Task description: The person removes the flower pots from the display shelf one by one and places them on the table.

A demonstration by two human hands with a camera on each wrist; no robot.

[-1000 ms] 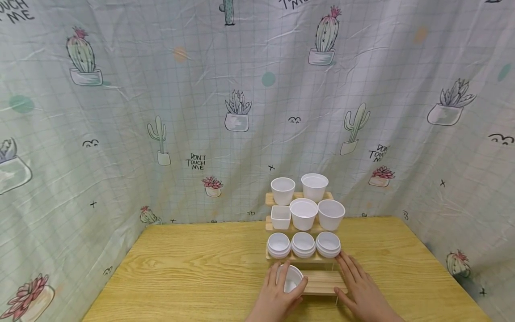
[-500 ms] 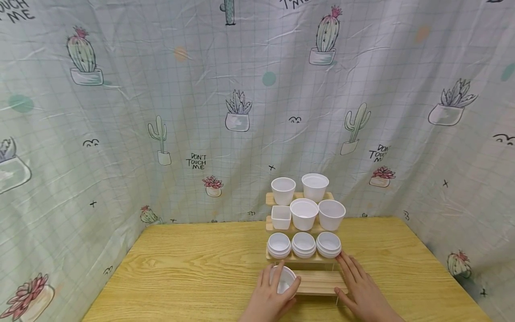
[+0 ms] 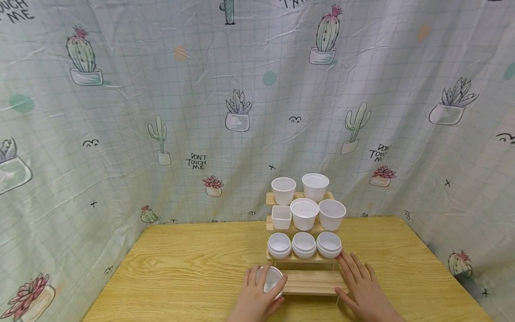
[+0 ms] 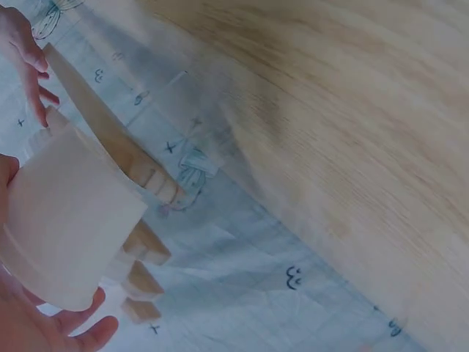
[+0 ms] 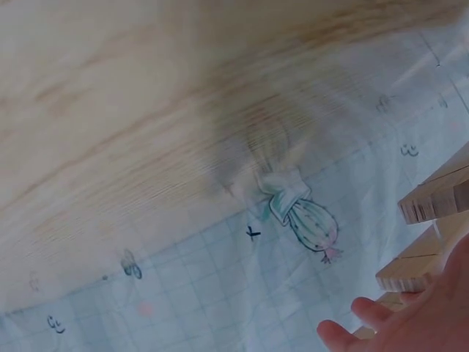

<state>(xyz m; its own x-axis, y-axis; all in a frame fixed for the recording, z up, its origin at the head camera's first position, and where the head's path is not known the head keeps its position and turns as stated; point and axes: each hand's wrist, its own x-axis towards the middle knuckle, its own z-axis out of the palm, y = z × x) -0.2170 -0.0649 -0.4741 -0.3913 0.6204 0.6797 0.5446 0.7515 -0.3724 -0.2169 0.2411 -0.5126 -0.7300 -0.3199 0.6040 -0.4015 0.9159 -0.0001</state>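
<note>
Left hand (image 3: 257,298) fingers curled round small white cup (image 3: 271,280), lifted clear, left of lowest step | right hand (image 3: 361,288) flat, fingers loose, steadying wooden tiered stand (image 3: 314,282) | eight white cups fill far tiers.

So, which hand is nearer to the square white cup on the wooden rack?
Left, though not by much. The left hand holds a round white cup below and slightly left of the square cup. The right hand rests flat at the rack's lower right.
</note>
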